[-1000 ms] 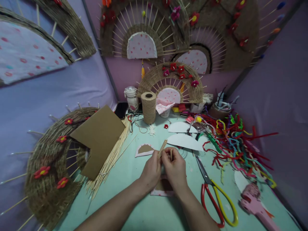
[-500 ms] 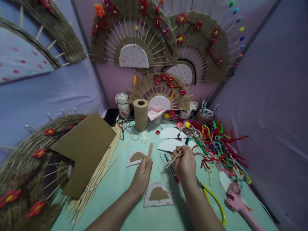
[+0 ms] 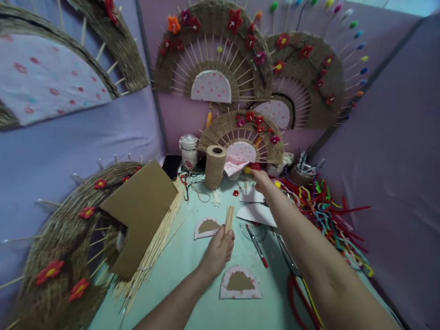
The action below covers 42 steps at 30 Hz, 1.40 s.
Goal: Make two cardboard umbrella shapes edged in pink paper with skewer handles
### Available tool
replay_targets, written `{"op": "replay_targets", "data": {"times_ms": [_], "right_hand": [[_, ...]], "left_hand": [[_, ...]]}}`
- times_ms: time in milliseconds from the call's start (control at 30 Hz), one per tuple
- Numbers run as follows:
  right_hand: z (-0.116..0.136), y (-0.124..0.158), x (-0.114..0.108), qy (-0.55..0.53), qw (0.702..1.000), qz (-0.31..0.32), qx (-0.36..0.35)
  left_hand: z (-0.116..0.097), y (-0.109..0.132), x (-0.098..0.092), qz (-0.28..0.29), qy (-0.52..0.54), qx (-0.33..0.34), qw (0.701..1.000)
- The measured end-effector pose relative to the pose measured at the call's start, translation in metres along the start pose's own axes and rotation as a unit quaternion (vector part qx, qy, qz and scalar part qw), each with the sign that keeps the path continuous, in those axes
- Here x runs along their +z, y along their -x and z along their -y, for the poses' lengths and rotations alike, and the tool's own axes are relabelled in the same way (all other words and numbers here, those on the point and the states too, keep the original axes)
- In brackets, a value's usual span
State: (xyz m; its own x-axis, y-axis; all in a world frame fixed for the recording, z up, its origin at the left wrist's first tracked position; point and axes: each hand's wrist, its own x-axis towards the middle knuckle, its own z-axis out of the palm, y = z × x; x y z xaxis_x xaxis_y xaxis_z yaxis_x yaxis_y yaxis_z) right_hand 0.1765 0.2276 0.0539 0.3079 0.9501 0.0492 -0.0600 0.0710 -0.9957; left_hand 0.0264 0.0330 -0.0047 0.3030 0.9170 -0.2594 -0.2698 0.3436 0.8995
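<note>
My left hand (image 3: 219,251) is closed around a small bundle of thin bamboo sticks (image 3: 229,216), which point up above the table. My right hand (image 3: 261,180) is stretched to the back of the table, beside a yellow piece (image 3: 246,170) and the polka-dot cloth (image 3: 236,167). Its fingers are small and partly hidden, so whether they grip anything is unclear. A half-round cloth-edged cardboard piece (image 3: 240,280) lies in front of me, and a similar piece (image 3: 208,226) lies behind my left hand. A pen (image 3: 257,246) rests on the protractor (image 3: 244,232).
Long loose sticks (image 3: 156,245) and folded cardboard (image 3: 142,211) lie at left. A twine spool (image 3: 215,167) and a lidded jar (image 3: 189,153) stand at the back. Coloured pipe cleaners (image 3: 330,213) pile up at right. Red-handled scissors (image 3: 292,286) lie under my right forearm.
My right hand has moved from the middle of the table, where it held short sticks, to the back. My left hand still holds its bundle. The view has shifted left.
</note>
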Motion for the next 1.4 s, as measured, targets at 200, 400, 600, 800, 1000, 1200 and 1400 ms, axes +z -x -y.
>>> {"op": "replay_targets", "data": {"times_ms": [200, 400, 600, 800, 1000, 1200, 1400], "right_hand": [[-0.004, 0.117, -0.032, 0.027, 0.961, 0.253, 0.108], [-0.011, 0.190, -0.034, 0.058, 0.935, 0.345, -0.051], [-0.010, 0.201, -0.020, 0.062, 0.911, 0.397, -0.092], [-0.014, 0.223, 0.001, 0.051, 0.889, 0.445, -0.100], [-0.015, 0.225, 0.004, 0.077, 0.866, 0.477, -0.127], [-0.015, 0.229, 0.000, 0.065, 0.859, 0.493, -0.118], [-0.020, 0.232, -0.001, 0.054, 0.860, 0.496, -0.108]], "left_hand": [[0.007, -0.001, 0.000, 0.068, 0.087, -0.002, 0.994], [0.011, 0.002, 0.002, 0.043, -0.136, 0.145, 0.979], [0.011, 0.018, -0.026, 0.023, -0.281, 0.181, 0.942], [0.018, 0.049, -0.050, -0.059, -0.291, 0.180, 0.938], [0.006, 0.057, -0.050, -0.039, -0.290, 0.212, 0.933], [0.009, 0.060, -0.054, -0.039, -0.299, 0.200, 0.932], [0.015, 0.061, -0.057, -0.042, -0.311, 0.197, 0.929]]}}
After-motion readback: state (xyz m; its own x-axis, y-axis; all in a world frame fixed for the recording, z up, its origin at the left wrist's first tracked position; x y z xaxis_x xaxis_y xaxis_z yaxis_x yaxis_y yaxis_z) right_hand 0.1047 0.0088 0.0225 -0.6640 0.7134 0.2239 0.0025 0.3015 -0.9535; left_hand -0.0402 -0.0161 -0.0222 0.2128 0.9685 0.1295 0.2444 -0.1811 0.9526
